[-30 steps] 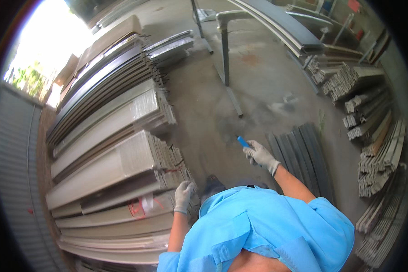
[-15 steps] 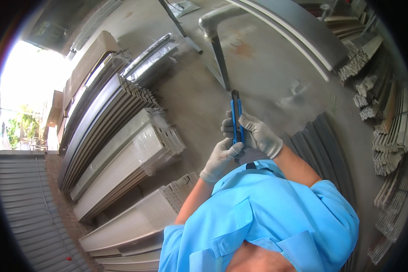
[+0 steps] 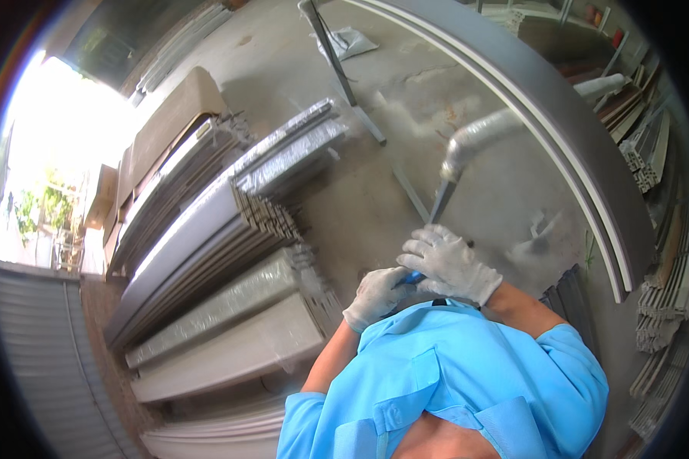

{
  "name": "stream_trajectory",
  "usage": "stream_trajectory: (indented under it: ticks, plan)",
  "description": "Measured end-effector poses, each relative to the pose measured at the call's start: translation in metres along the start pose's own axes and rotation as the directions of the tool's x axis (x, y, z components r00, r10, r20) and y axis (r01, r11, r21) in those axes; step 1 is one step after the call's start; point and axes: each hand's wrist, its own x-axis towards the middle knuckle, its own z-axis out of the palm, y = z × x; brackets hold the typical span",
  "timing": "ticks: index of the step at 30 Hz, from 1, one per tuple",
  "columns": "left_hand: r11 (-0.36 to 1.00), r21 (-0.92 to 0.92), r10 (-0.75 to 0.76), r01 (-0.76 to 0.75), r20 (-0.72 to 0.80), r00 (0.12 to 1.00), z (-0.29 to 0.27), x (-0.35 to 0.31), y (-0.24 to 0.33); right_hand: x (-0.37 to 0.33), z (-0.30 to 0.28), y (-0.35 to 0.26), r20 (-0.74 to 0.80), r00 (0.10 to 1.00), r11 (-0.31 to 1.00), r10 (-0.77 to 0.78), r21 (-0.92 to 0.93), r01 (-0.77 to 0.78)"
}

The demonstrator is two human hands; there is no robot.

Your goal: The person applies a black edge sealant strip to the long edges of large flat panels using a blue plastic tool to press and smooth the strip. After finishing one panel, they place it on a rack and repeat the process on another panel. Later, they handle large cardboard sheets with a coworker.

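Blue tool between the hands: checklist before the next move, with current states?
1. Both hands gloved: ok, left hand and right hand.
2. Blue tool in full view: not ok, mostly covered.
3. Tool's tip or blade covered: cannot tell, hidden.
4. Forearms covered: not ok, bare below the blue sleeves.
5. Plastic-wrapped bar beneath the long grey panel: ok, shows on both sides.

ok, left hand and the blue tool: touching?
Touching. The head view shows the blue tool emerging directly from the left hand's curled fingers, no gap between, beside the right hand.
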Motion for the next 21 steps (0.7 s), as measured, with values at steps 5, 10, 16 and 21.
stream_trajectory:
  ticks: [5, 10, 16, 21]
  plan:
    - [0.99, 0.016, 0.14, -0.141, 0.024, 0.99, -0.112, 0.081, -0.031, 0.068, 0.02, 0.055, 0.431, 0.797, 0.861, 0.423, 0.082, -0.501]
    - [0.996, -0.088, 0.022, -0.028, -0.072, 0.997, -0.2, 0.191, -0.064, 0.095, 0.013, 0.099, 0.186, 0.65, 0.569, 0.737, 0.348, -0.745]
    - [0.941, 0.337, 0.037, -0.024, -0.034, 0.999, -0.263, 0.336, -0.112, 0.154, 0.018, 0.185, -0.023, 0.597, 0.562, 0.802, 0.371, -0.739]
    - [0.998, 0.058, 0.035, -0.025, -0.191, 0.981, -0.322, 0.455, -0.159, 0.207, 0.015, 0.246, -0.045, 0.453, 0.404, 0.89, 0.537, -0.741]
